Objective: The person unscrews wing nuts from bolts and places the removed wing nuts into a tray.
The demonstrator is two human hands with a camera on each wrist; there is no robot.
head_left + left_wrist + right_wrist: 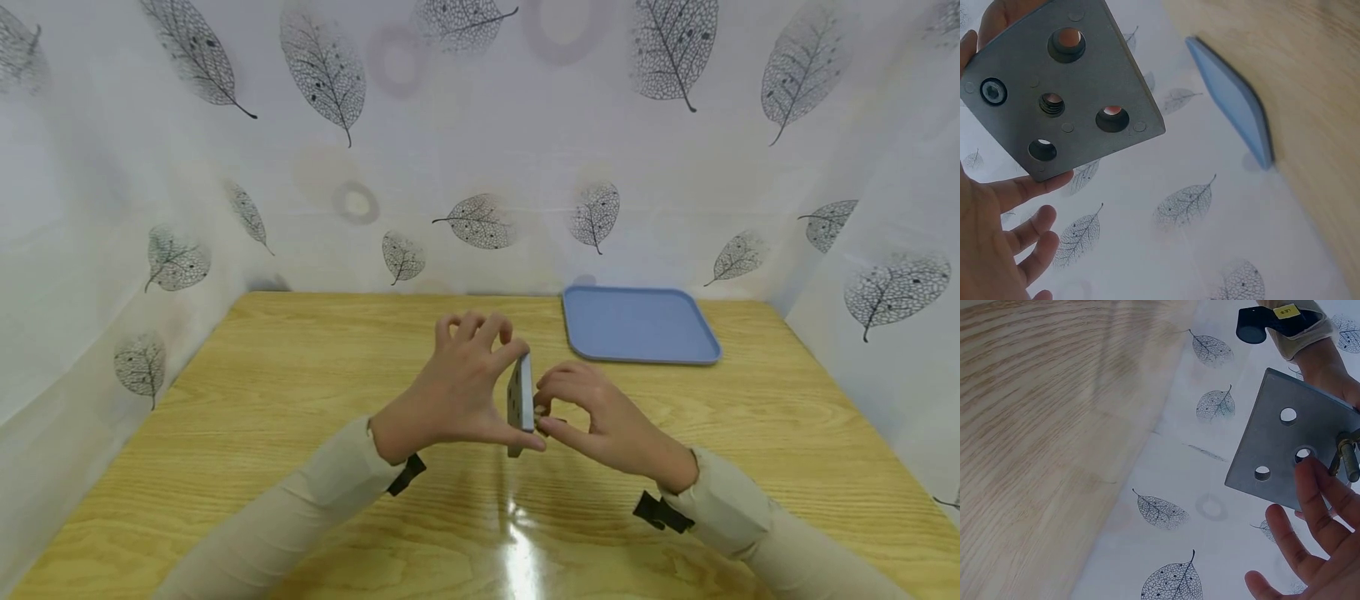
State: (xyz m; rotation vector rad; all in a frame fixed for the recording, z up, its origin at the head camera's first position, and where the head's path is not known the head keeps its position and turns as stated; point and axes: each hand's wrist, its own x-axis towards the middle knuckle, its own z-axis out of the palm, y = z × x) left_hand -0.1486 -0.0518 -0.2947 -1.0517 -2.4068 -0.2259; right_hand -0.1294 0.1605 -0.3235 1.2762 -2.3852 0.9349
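Above the table, my left hand (465, 379) grips a grey metal plate (521, 396) by its edges, thumb below and index finger on top; the plate stands upright. Several round holes pierce the plate (1088, 81), and a socket-head bolt (993, 91) sits in one near a corner. On the opposite face, the threaded end of the bolt (1350, 459) sticks out with a brass-coloured wing nut (1337, 464) on it. My right hand (600, 412) pinches the wing nut between thumb and curled fingers; the right wrist view cuts off part of this contact.
A blue tray (641, 325) lies at the back right of the wood-grain table (300, 375). A white curtain (480, 150) with a leaf print hangs behind the table and at both sides. Glare shines on the table's front part.
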